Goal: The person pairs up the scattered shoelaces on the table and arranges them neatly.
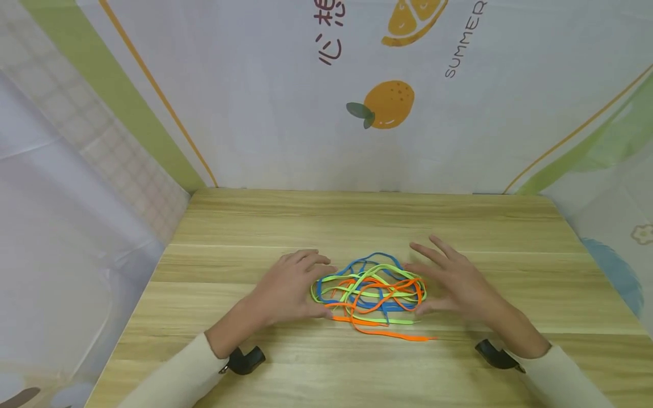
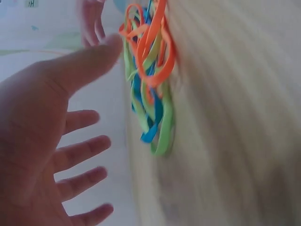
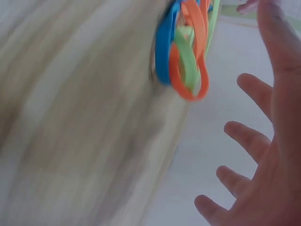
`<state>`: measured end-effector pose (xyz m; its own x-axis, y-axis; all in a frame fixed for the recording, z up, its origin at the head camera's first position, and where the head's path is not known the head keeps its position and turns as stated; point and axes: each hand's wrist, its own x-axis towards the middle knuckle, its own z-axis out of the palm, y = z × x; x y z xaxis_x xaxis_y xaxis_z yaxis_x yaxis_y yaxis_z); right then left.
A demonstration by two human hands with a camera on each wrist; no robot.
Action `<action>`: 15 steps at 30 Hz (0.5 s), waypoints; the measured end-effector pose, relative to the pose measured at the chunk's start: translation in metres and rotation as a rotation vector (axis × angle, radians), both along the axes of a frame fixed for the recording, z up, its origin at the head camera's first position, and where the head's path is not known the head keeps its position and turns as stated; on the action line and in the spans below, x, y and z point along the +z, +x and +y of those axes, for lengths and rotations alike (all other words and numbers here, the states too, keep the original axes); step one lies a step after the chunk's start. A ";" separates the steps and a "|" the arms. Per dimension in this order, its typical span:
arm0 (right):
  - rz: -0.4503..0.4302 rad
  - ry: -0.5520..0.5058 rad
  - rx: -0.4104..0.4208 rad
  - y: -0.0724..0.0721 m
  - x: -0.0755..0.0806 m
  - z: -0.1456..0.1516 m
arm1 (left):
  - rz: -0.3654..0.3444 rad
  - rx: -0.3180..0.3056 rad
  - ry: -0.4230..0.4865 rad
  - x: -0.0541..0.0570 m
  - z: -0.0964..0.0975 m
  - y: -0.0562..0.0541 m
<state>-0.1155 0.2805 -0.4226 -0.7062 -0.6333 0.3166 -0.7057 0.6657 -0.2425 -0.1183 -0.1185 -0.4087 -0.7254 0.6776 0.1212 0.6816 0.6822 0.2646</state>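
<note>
A loose tangle of flat shoelaces lies on the wooden table: a blue shoelace [image 1: 376, 255], a yellow-green shoelace [image 1: 403, 322] and an orange shoelace [image 1: 403, 336], crossing one another in loops. At the tangle's left end is my left hand [image 1: 293, 288], fingers spread and thumb near the orange lace. My right hand [image 1: 456, 283] is at the right end, its fingers extended and apart. In the left wrist view the left hand [image 2: 42, 127] has nothing in its grasp beside the laces. The right wrist view shows the right hand [image 3: 268, 155] likewise holding nothing.
The wooden table [image 1: 357, 221] runs back to a white curtain [image 1: 285, 113] printed with oranges and lettering. Each wrist wears a black camera mount, such as the left mount [image 1: 246, 361], low over the tabletop. Cloth also hangs along both sides.
</note>
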 end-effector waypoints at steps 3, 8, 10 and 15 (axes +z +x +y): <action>-0.001 -0.012 0.027 0.001 -0.003 -0.009 | 0.013 -0.017 0.003 -0.004 0.005 0.004; 0.017 -0.019 0.078 0.001 -0.008 -0.021 | 0.037 -0.050 0.006 -0.011 0.010 0.008; 0.027 -0.017 0.097 0.001 -0.010 -0.026 | 0.047 -0.068 0.004 -0.013 0.012 0.009; 0.046 -0.007 0.123 0.001 -0.015 -0.037 | 0.085 -0.093 0.005 -0.020 0.016 0.011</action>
